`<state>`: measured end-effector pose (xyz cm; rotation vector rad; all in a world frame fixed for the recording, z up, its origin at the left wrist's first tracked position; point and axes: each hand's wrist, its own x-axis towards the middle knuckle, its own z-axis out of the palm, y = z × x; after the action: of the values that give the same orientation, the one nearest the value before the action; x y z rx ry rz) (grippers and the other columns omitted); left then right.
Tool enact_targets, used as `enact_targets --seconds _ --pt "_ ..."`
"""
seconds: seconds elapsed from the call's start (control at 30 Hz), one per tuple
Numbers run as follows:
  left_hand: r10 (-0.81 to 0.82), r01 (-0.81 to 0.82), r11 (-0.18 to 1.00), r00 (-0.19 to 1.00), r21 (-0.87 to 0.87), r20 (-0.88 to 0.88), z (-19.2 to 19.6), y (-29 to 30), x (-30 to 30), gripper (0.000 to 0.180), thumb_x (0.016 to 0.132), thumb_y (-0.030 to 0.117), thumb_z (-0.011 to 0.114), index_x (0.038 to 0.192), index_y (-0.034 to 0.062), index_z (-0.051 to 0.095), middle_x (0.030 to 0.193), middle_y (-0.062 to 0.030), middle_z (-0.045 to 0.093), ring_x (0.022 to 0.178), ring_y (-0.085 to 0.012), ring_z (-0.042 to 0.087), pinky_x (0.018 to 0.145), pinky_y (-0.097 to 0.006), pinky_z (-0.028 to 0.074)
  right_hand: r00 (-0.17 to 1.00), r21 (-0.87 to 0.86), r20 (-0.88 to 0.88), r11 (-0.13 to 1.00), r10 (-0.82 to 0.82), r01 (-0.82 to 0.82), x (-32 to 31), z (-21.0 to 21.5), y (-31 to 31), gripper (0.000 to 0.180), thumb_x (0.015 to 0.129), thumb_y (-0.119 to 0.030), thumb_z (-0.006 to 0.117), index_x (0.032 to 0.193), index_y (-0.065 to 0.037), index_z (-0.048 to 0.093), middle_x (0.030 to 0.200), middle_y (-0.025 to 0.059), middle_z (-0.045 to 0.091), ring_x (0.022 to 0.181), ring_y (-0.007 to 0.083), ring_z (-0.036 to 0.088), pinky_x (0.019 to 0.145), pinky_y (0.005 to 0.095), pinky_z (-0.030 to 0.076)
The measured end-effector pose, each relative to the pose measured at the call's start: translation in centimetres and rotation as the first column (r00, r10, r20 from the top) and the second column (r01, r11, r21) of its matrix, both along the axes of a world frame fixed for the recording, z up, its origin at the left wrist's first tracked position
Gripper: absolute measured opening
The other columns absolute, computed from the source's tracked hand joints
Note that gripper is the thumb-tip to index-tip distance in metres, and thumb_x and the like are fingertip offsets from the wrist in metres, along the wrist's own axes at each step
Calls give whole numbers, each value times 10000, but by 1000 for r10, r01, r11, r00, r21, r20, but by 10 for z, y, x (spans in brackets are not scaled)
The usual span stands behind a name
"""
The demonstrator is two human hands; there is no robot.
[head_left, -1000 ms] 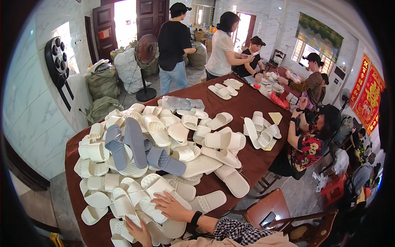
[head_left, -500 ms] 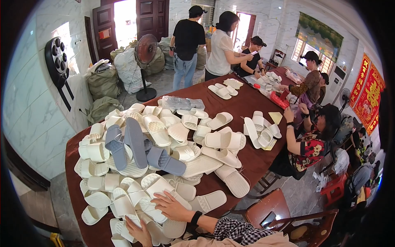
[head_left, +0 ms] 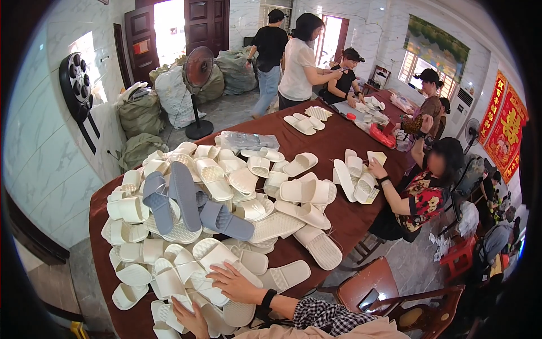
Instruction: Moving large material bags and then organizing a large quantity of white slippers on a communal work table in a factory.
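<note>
A heap of cream-white slide slippers covers the near part of the table. My right hand, with a black band at its wrist, lies with fingers spread on a white slipper near the front of the heap. Lower and to the left, my left hand rests against other white slippers, its fingers stretched out and apart. Neither hand grips anything. Three grey-blue slippers lie on top of the pile, farther off than my hands.
The brown-covered table runs away to the far right, where co-workers handle slippers. A seated co-worker touches a small group of slippers. A wooden chair with a phone on it stands at my right. Big sacks and a fan stand behind.
My hands stay where they were. The seated co-worker at the right has brought one hand down to the slippers and raised the other. The person in black has stepped to the right.
</note>
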<state>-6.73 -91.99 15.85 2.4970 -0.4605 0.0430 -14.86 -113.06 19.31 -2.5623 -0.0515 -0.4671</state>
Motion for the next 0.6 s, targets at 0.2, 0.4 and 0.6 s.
enact_targets --seconds 0.2,0.4,0.6 --pt "34 -32 999 999 39 -41 10 -4 -2 758 876 473 514 1430 28 250 1317 -293 383 1202 -444 389 976 -509 343 1000 -6 16 1000 -4 4 0 0 0 247 725 -73 621 966 -97 574 1342 32 420 1381 225 211 1154 460 86" --pt "34 -32 999 998 34 -44 15 -6 -4 747 882 472 511 1420 16 266 1314 -291 389 1201 -440 393 976 -504 347 1000 -10 22 1000 -10 10 0 -1 0 251 721 -77 626 966 -102 576 1338 29 423 1381 223 211 1155 458 83" --pt "11 -11 1000 1000 14 -6 10 -3 -1 739 882 470 513 1410 6 282 1308 -295 396 1191 -447 401 975 -503 348 1000 -5 23 1000 -8 8 0 1 1 246 721 -69 620 961 -98 576 1333 34 424 1380 223 211 1154 459 81"
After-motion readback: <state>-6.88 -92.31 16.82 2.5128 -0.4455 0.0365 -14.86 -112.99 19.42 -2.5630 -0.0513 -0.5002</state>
